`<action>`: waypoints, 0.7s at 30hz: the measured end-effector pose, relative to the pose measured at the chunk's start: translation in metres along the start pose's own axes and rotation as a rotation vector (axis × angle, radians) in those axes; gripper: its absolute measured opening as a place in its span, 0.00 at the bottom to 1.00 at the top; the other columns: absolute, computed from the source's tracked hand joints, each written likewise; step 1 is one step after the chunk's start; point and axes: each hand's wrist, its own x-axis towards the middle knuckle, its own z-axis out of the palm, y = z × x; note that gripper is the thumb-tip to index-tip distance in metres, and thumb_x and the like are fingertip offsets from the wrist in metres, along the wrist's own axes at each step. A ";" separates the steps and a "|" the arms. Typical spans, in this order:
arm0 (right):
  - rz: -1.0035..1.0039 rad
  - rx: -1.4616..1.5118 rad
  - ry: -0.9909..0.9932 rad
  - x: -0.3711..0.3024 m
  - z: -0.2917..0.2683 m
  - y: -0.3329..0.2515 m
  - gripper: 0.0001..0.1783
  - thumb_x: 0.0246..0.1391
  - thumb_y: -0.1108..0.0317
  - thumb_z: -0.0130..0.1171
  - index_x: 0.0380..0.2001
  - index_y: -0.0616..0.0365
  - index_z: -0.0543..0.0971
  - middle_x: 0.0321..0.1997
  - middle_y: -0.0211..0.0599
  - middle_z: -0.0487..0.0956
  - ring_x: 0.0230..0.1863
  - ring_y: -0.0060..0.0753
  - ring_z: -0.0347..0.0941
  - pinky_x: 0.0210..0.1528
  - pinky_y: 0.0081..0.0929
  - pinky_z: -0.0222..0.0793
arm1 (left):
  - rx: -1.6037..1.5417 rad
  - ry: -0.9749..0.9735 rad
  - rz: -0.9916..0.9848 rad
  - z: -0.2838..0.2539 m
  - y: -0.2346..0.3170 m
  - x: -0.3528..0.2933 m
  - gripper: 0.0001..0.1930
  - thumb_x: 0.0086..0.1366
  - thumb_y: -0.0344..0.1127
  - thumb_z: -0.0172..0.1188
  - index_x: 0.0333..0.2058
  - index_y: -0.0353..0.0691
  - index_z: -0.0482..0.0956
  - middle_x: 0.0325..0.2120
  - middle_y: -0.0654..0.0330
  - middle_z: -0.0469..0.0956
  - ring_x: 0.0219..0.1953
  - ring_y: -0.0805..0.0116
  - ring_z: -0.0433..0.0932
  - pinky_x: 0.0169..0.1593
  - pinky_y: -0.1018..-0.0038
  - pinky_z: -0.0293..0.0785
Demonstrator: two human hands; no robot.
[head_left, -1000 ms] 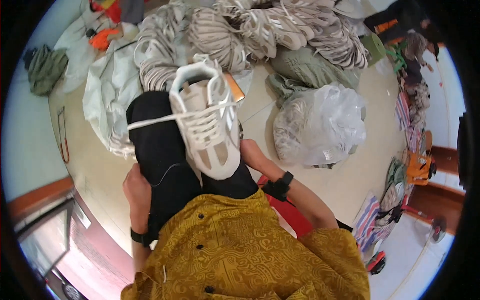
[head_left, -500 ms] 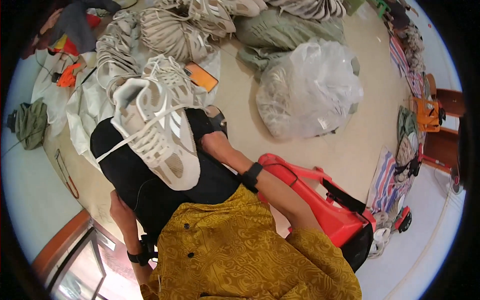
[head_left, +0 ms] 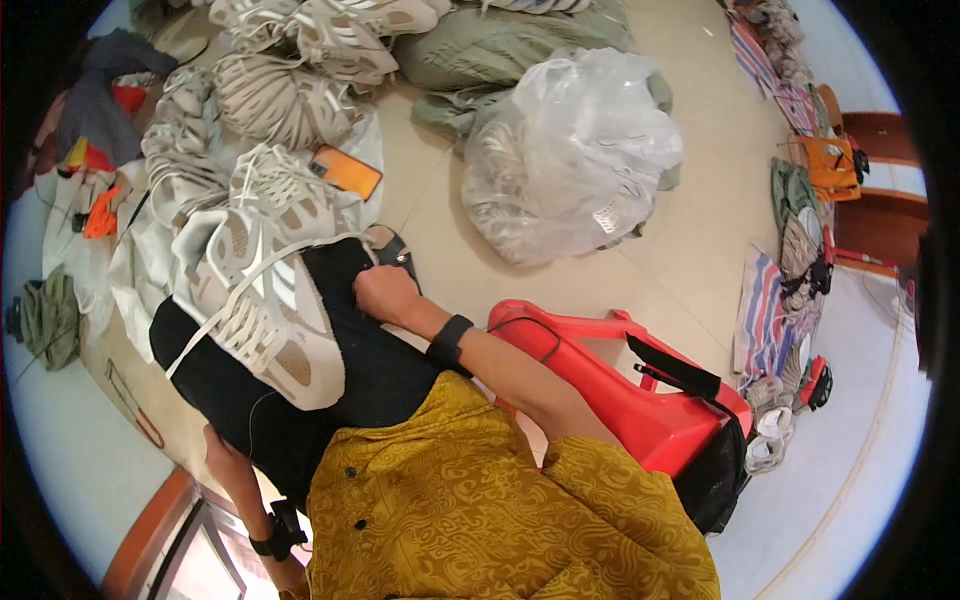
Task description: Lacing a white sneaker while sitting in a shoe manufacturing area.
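Note:
A beige and white lace-up sneaker lies across the black cloth over my lap, its toe toward me and a loose lace trailing over both sides. My right hand is closed against the far right of the black cloth, beyond the sneaker's side; what its curled fingers hold, if anything, is hidden. Low beside the cloth's left edge is my left hand, its fingers out of sight behind my leg. Another beige sneaker stands just past the first one.
Several bundled sneakers are piled at the far left, near an orange phone. A clear plastic bag of shoes sits ahead on the tiled floor. A red plastic stool is close on my right. Striped sheeting lies by the right wall.
The whole view has shifted, so my lap, the sneaker and the floor items appear further left. Both hands stay by the black cloth, and the sneaker keeps its place on it.

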 end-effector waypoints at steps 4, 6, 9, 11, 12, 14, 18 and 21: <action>-0.081 -0.070 -0.075 0.000 0.001 0.012 0.10 0.38 0.64 0.56 0.18 0.59 0.79 0.22 0.50 0.78 0.26 0.51 0.76 0.28 0.43 0.72 | 0.023 -0.025 0.034 -0.003 -0.011 0.004 0.09 0.61 0.25 0.42 0.39 0.35 0.68 0.25 0.40 0.72 0.30 0.40 0.73 0.30 0.58 0.67; -0.080 -0.063 -0.018 0.000 -0.009 -0.007 0.11 0.38 0.62 0.56 0.17 0.59 0.79 0.23 0.50 0.78 0.26 0.51 0.76 0.28 0.43 0.71 | 0.004 -0.028 0.068 -0.015 -0.009 0.007 0.06 0.61 0.26 0.45 0.37 0.34 0.69 0.24 0.40 0.72 0.29 0.42 0.74 0.29 0.60 0.67; -0.192 -0.091 0.026 0.009 -0.022 -0.021 0.11 0.38 0.63 0.55 0.17 0.59 0.79 0.22 0.50 0.78 0.26 0.51 0.76 0.28 0.42 0.72 | -0.017 -0.094 0.059 -0.033 -0.001 0.019 0.05 0.62 0.29 0.49 0.32 0.33 0.70 0.23 0.47 0.73 0.25 0.56 0.75 0.29 0.68 0.68; -0.111 -0.121 0.033 0.013 -0.013 -0.011 0.10 0.38 0.64 0.54 0.16 0.59 0.79 0.21 0.49 0.77 0.26 0.51 0.76 0.27 0.42 0.71 | -0.162 -0.042 0.106 -0.043 0.015 0.027 0.05 0.63 0.29 0.49 0.33 0.32 0.70 0.23 0.51 0.73 0.25 0.61 0.74 0.31 0.70 0.69; -0.126 -0.127 0.030 0.011 -0.015 -0.008 0.10 0.38 0.64 0.54 0.16 0.59 0.79 0.21 0.49 0.77 0.26 0.51 0.76 0.27 0.42 0.71 | -0.303 -0.009 0.160 -0.049 0.021 0.032 0.06 0.64 0.29 0.48 0.33 0.32 0.71 0.23 0.55 0.73 0.26 0.67 0.73 0.33 0.73 0.69; -0.140 -0.209 -0.026 0.008 -0.020 0.002 0.09 0.38 0.66 0.54 0.16 0.60 0.78 0.20 0.49 0.77 0.26 0.51 0.76 0.26 0.42 0.71 | -0.357 -0.066 0.114 -0.063 0.030 0.043 0.07 0.65 0.29 0.47 0.33 0.31 0.71 0.25 0.61 0.72 0.30 0.73 0.72 0.37 0.76 0.69; -0.070 -0.161 0.031 0.013 -0.025 0.007 0.07 0.37 0.64 0.57 0.21 0.55 0.79 0.24 0.44 0.78 0.27 0.49 0.76 0.27 0.42 0.71 | -0.786 -0.144 0.056 -0.075 0.051 0.052 0.08 0.66 0.30 0.46 0.34 0.32 0.72 0.29 0.61 0.74 0.32 0.72 0.73 0.40 0.78 0.68; -0.113 -0.049 0.109 0.014 -0.045 -0.016 0.09 0.35 0.63 0.60 0.25 0.52 0.80 0.26 0.40 0.79 0.30 0.46 0.75 0.31 0.39 0.71 | -0.856 -0.106 0.073 -0.073 0.063 0.053 0.10 0.67 0.30 0.44 0.39 0.32 0.73 0.32 0.59 0.76 0.37 0.71 0.75 0.42 0.76 0.70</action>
